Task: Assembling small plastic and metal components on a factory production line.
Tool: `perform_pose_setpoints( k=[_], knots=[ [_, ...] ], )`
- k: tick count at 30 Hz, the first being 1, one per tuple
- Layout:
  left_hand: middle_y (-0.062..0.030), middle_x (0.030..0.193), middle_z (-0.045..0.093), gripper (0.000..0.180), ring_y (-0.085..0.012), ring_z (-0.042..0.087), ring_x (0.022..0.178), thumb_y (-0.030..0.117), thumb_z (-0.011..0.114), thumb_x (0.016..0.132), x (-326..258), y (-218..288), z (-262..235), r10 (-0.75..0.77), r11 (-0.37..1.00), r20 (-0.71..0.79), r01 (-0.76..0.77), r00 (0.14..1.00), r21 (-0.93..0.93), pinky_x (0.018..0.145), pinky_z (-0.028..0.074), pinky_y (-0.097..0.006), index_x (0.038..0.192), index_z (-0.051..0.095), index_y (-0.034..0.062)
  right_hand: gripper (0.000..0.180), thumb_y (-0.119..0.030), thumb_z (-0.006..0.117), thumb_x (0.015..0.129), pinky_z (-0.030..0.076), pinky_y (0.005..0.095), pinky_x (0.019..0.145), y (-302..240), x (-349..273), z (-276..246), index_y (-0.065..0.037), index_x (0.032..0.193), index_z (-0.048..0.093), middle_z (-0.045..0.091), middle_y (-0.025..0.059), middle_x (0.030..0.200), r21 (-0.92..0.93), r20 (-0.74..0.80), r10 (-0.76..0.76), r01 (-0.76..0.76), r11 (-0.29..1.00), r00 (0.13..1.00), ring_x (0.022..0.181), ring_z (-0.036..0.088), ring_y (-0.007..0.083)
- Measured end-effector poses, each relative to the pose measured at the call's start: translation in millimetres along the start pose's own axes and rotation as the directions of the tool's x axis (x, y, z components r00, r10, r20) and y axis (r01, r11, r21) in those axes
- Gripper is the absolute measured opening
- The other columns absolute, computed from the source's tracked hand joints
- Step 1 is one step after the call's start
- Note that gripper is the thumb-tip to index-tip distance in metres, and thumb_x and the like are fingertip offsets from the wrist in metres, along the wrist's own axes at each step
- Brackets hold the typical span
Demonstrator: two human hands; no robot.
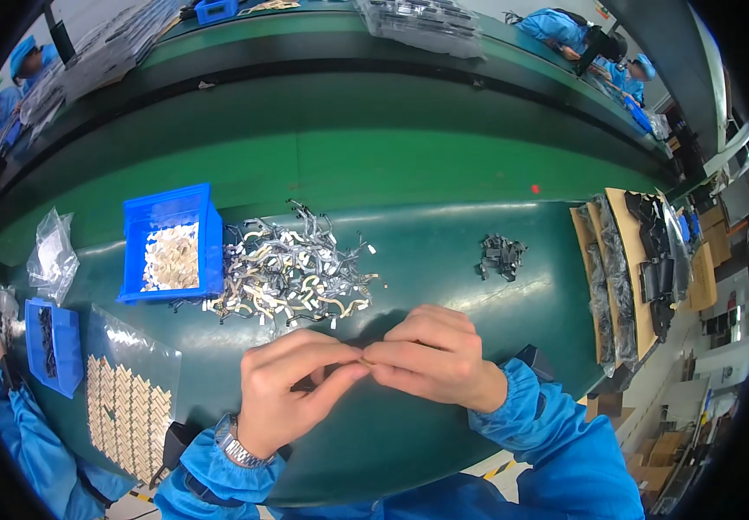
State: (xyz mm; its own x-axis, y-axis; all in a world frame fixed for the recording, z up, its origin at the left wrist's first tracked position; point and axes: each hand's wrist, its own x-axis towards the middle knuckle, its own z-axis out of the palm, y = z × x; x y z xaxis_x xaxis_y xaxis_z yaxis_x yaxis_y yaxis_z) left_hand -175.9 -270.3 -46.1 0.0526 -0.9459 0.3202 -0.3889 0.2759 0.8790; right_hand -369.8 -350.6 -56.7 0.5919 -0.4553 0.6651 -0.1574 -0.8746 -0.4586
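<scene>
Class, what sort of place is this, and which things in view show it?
Probably a factory assembly workshop: a blue bin of small pale parts stands beside a heap of short cables on a green workbench, with other people in blue workwear nearby.

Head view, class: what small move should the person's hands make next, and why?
Probably a slight tilt of the right hand, to uncover the small tan piece: it sits where that hand meets the left hand, and too little of it shows to check it.
</scene>
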Motion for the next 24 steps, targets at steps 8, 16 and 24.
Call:
perform_pose_setpoints(
  k=[8, 16, 24],
  knots=[
    [-0.0074, 0.082, 0.071, 0.016, -0.0084, 0.056, 0.055, 0.007, 0.088, 0.076, -2.5, -0.8, 2.7, 0.003, 1.000, -0.015, -0.003, 1.000, -0.001, 0.048, 0.040, -0.023, 0.087, 0.077, 0.0037, 0.024, -0.003, 0.086, 0.063, 0.048, 0.0294, 0.053, 0.8, 0.2, -0.2, -0.007, 0.084, 0.076, 0.065, 0.0017, 0.077, -0.001, -0.014, -0.017, 0.017, 1.000, 1.000, 0.061, 0.062, 0.0168],
    [-0.0065, 0.079, 0.070, 0.016, -0.0088, 0.056, 0.055, 0.008, 0.088, 0.075, -4.2, -0.3, 4.0, 0.010, 1.000, -0.025, -0.010, 1.000, 0.015, 0.048, 0.039, -0.023, 0.083, 0.075, 0.0037, 0.022, -0.002, 0.084, 0.063, 0.049, 0.0293, 0.054, 0.5, -2.0, 0.0, -0.009, 0.082, 0.076, 0.065, 0.0006, 0.076, 0.001, -0.008, 0.015, -0.015, 1.000, 1.000, 0.062, 0.063, 0.0161],
    [-0.0067, 0.080, 0.067, 0.014, -0.0101, 0.057, 0.057, 0.004, 0.084, 0.078, -0.5, -3.3, 0.9, 0.056, 0.998, 0.031, -0.057, 0.998, 0.034, 0.048, 0.040, -0.024, 0.084, 0.071, 0.0033, 0.018, -0.003, 0.083, 0.066, 0.050, 0.0282, 0.054, 2.7, 0.2, 3.3, -0.010, 0.081, 0.076, 0.065, 0.0008, 0.075, 0.028, -0.022, 0.073, -0.072, 0.997, 0.997, 0.062, 0.063, 0.0148]
  ],
)
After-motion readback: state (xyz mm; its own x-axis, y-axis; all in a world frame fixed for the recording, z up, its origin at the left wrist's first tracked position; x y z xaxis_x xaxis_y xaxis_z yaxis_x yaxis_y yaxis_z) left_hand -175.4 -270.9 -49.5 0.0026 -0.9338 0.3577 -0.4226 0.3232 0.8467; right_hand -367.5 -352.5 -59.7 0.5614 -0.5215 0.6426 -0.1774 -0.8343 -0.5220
